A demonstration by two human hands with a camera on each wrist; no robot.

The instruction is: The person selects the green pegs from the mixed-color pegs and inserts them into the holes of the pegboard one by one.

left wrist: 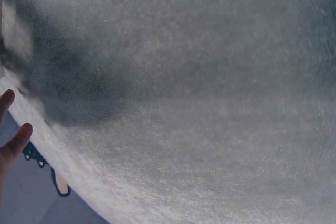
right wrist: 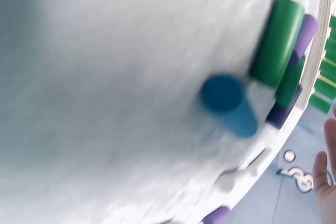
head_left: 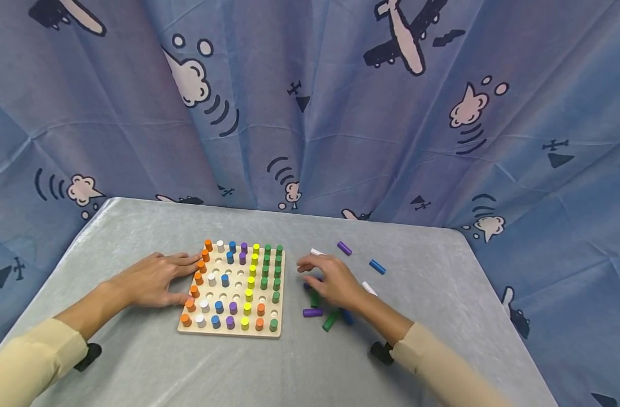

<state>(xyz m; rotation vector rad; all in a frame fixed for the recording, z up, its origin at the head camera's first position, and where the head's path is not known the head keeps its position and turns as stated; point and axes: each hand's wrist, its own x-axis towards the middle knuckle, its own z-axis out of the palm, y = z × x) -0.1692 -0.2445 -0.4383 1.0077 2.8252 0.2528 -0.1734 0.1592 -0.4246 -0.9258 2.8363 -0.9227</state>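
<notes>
My left hand (head_left: 154, 278) lies flat on the counter (head_left: 137, 362) with its fingers straight, their tips touching the left edge of the wooden peg board (head_left: 232, 329) beside the column of orange pegs (head_left: 198, 277), so it steadies the board and grips nothing. My right hand (head_left: 330, 281) hovers over the little heap of loose pegs just to the right of the board, fingers loosely curled and pointing down; I cannot tell from the head view whether the fingertips already pinch one, since the hand hides what lies under it. A purple peg (head_left: 312, 312), a green peg (head_left: 331, 320) and a blue peg (right wrist: 229, 105) lie on their sides at the near edge of that heap, and a few more are scattered farther off, among them another purple one (head_left: 344, 248) and a blue one (head_left: 377, 267). These pegs look like short painted wooden cylinders: light, stiff, smooth, and I judge them apt to roll on the grey cloth if nudged. I would take one across its round body near the middle, between thumb and forefinger, then turn it upright. The board seems light too, likely to slide under a push, hence my flat left hand against it.
</notes>
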